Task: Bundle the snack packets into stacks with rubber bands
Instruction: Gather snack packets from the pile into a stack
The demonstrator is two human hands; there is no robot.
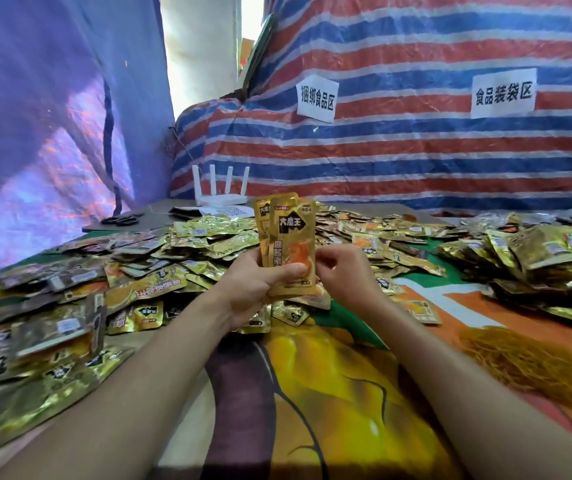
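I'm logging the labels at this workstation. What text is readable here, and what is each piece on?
"捆绑食品区": left paper sign on the striped tarp.
"食品装袋区": right paper sign, same tarp.
"大魔王", then "麻酱素" running downward, cut off below: front of the held packets.
Loose packets and the sheet by the router: print too small or blurred.

Hidden and unclear parts around the held packets

The thumb of the left hand (260, 289) covers the lower print of the held packets (286, 244), and how many lie behind the front two cannot be counted. The right hand (343, 271) curls at their edge, but whether it pinches them is unclear. The loose packets (52, 323) at the left are blurred and cut off by the edge. The orange rubber bands (519, 362) blur into one mass.
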